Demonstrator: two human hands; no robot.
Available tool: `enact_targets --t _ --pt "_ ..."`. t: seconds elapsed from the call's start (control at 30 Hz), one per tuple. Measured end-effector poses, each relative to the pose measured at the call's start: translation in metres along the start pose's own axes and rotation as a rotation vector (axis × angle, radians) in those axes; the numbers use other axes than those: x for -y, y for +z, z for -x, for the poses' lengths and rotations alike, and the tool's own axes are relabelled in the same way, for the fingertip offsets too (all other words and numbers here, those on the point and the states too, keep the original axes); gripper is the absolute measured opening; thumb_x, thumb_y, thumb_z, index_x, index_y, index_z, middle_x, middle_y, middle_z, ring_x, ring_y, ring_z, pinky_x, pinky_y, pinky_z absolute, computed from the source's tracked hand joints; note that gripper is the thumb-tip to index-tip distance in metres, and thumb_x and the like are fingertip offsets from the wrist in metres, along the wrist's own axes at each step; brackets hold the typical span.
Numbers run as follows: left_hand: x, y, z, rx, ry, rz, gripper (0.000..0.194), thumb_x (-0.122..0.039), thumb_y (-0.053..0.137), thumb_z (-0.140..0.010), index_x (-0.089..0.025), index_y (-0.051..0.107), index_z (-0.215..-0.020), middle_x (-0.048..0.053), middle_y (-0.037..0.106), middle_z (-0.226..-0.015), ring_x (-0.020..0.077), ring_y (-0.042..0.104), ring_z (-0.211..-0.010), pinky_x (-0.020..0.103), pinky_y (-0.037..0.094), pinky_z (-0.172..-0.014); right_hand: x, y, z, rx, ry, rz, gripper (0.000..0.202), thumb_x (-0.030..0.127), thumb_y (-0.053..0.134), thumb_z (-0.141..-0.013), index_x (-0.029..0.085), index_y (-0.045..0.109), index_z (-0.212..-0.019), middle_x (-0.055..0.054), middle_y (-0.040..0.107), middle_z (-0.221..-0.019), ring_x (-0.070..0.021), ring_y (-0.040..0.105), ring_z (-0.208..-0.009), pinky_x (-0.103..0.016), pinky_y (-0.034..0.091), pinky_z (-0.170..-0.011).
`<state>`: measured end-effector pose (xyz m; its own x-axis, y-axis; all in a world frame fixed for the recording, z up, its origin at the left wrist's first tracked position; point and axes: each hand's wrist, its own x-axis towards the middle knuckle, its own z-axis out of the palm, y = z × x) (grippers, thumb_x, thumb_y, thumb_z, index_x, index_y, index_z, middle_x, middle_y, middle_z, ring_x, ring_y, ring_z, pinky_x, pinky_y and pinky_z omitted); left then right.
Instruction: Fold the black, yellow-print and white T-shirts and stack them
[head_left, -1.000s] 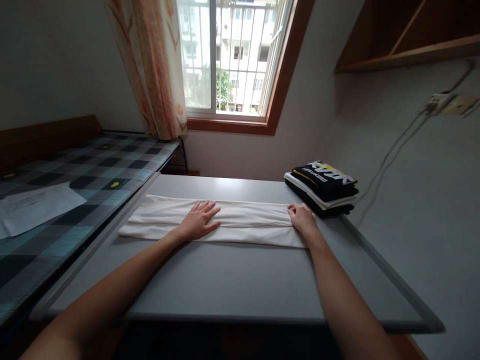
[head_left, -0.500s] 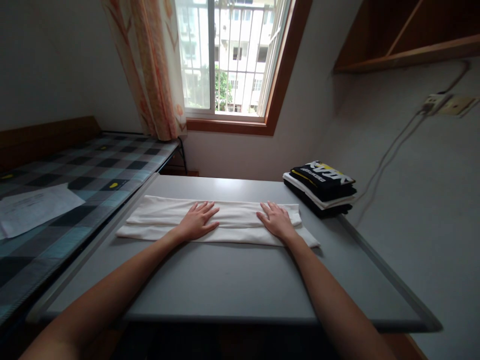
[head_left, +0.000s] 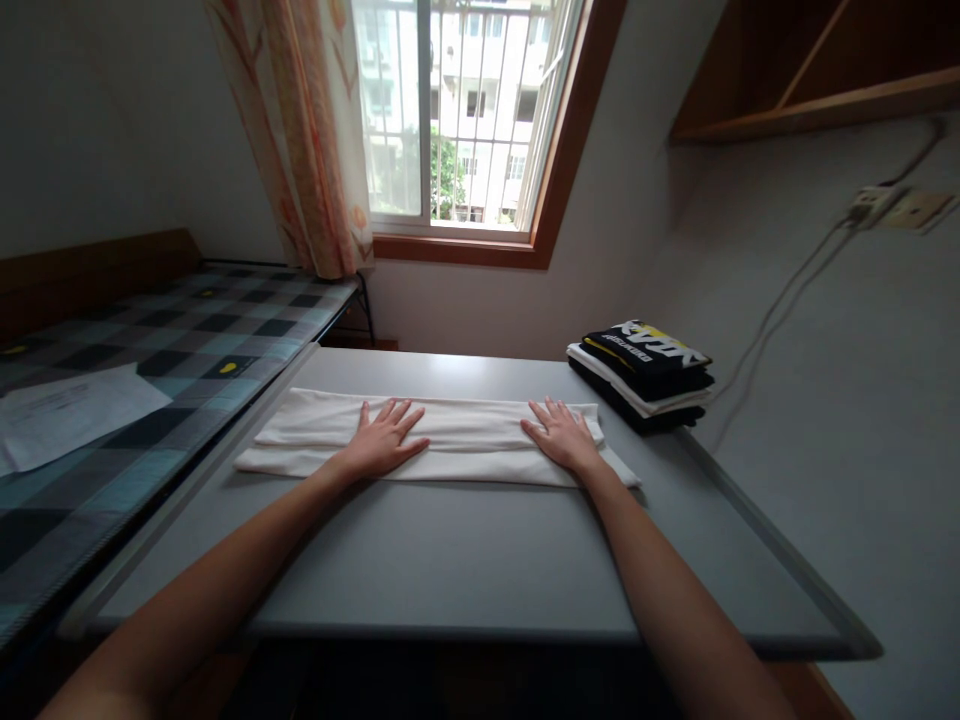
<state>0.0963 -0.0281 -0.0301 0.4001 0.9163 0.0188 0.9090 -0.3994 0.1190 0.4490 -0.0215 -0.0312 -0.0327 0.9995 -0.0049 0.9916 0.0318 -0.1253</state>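
White cloth [head_left: 476,428] lies beneath left hand [head_left: 381,442] and right hand [head_left: 564,436] — both spread flat; neither grips.

A long, folded white cloth [head_left: 472,430] lies flat across the table [head_left: 450,560].

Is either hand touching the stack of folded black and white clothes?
No, the left hand and right hand both rest on the long white folded cloth.

Left hand [head_left: 380,441] slid leftward; right hand [head_left: 566,438] flattened.
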Motion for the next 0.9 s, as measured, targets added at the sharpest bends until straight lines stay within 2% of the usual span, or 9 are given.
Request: enact_targets --t 0.17,0.3,0.4,0.5,0.57,0.63,0.77,0.9 --pt "0.008 -0.001 0.001 0.005 -0.075 0.009 0.072 -0.071 0.025 -0.091 -0.034 0.027 -0.153 0.007 0.020 -0.162 0.0387 0.013 -0.148 0.077 0.002 -0.105 -0.008 -0.001 -0.005 -0.127 -0.026 0.001 0.060 0.054 0.032 -0.098 0.020 0.048 -0.144 -0.014 0.037 -0.155 -0.0297 0.029 -0.144 -0.049 0.022 -0.115" --pt "0.012 -0.001 -0.005 -0.028 -0.057 -0.004 0.069 -0.069 0.025 -0.092 -0.035 0.030 -0.152 0.005 0.022 -0.161 0.0360 0.015 -0.148 0.074 0.004 -0.109 -0.006 0.001 0.000 -0.270 -0.091 0.021 0.055 0.049 0.032 -0.099 0.017 0.055 -0.139 -0.014 0.044 -0.150 -0.0287 0.033 -0.142 -0.050 0.020 -0.116" --pt "0.017 -0.002 -0.012 -0.033 -0.021 -0.007 0.065 -0.066 0.026 -0.094 -0.035 0.032 -0.151 0.004 0.025 -0.160 0.0338 0.017 -0.148 0.070 0.006 -0.112 -0.003 0.004 0.004 -0.213 -0.120 0.006 0.060 0.055 0.030 -0.098 0.022 0.048 -0.144 -0.012 0.040 -0.153 -0.0297 0.029 -0.144 -0.053 0.021 -0.116" --pt "0.025 -0.002 -0.016 -0.039 -0.007 -0.008 0.063 -0.062 0.024 -0.096 -0.032 0.033 -0.151 0.005 0.026 -0.160 0.0312 0.018 -0.148 0.065 0.007 -0.115 -0.001 0.006 0.003 -0.108 -0.075 0.004 0.064 0.060 0.028 -0.097 0.025 0.042 -0.149 -0.012 0.035 -0.156 -0.0313 0.028 -0.144 -0.054 0.022 -0.115" --pt "0.032 -0.003 -0.016 -0.042 -0.019 -0.012 0.063 -0.060 0.023 -0.097 -0.030 0.034 -0.151 0.006 0.026 -0.160 0.0305 0.019 -0.148 0.063 0.007 -0.116 -0.001 0.006 -0.001 -0.083 -0.058 0.004 0.064 0.061 0.028 -0.097 0.026 0.040 -0.150 -0.011 0.033 -0.157 -0.0311 0.027 -0.145 -0.053 0.022 -0.115" --pt "0.042 -0.004 -0.014 -0.050 -0.085 -0.019 0.064 -0.062 0.022 -0.096 -0.031 0.034 -0.151 0.006 0.025 -0.160 0.0326 0.018 -0.148 0.065 0.005 -0.114 -0.002 0.005 -0.004 -0.076 -0.060 0.001 0.064 0.061 0.028 -0.097 0.027 0.039 -0.150 -0.011 0.031 -0.157 -0.0306 0.026 -0.145 -0.052 0.022 -0.116" --pt "0.069 -0.008 -0.009 -0.042 -0.309 -0.009 0.069 -0.067 0.020 -0.093 -0.032 0.031 -0.152 0.006 0.021 -0.161 0.0379 0.015 -0.147 0.073 0.004 -0.109 -0.005 0.006 -0.006 -0.084 -0.070 0.001 0.064 0.060 0.027 -0.097 0.026 0.040 -0.149 -0.011 0.032 -0.157 -0.0301 0.027 -0.145 -0.051 0.022 -0.116" --pt "0.093 -0.009 -0.011 -0.046 -0.356 -0.012 0.069 -0.063 0.016 -0.095 -0.028 0.030 -0.153 0.006 0.023 -0.161 0.0343 0.018 -0.147 0.068 0.008 -0.113 -0.009 0.006 -0.007 -0.099 -0.065 0.001 0.062 0.058 0.026 -0.098 0.027 0.042 -0.149 -0.009 0.034 -0.156 -0.0293 0.029 -0.144 -0.050 0.024 -0.116"
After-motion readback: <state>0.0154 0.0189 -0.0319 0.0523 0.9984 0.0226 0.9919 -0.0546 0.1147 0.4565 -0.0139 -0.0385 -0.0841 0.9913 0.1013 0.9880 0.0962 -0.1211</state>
